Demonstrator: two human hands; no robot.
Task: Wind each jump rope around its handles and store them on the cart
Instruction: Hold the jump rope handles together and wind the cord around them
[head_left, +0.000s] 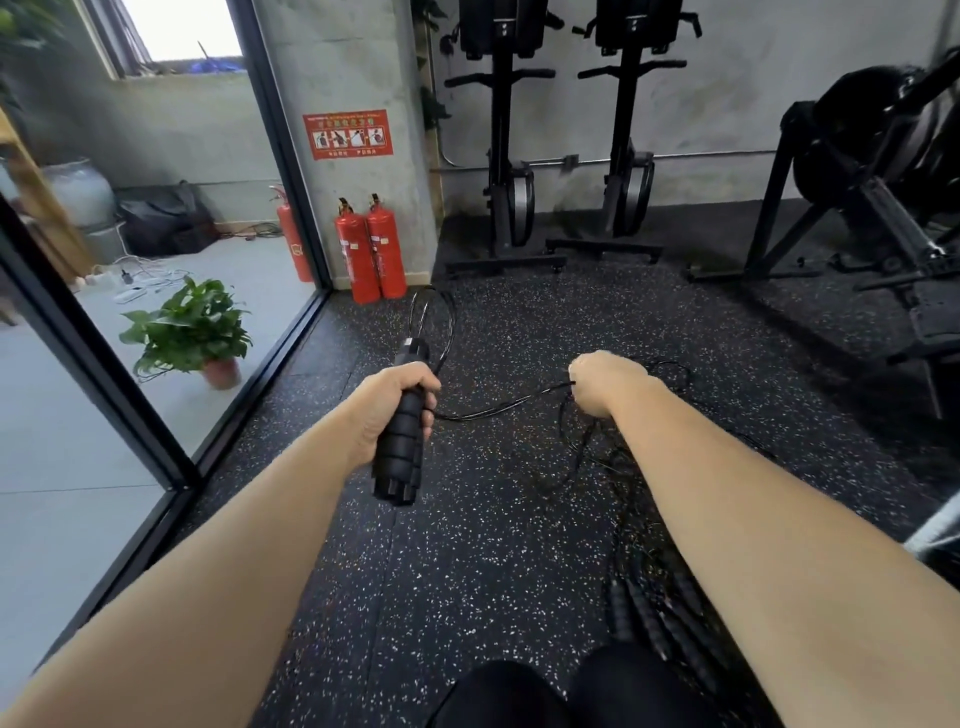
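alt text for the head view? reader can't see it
A person's left hand grips black jump rope handles while the right hand pinches the black rope, above a speckled gym floor. More ropes lie under the right arm.

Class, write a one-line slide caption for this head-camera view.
Left hand grips black jump rope handles while right hand holds the thin black cord above a speckled rubber gym floor.

handles (399, 441): matt ribbed foam | floor (493, 545): speckled rubber
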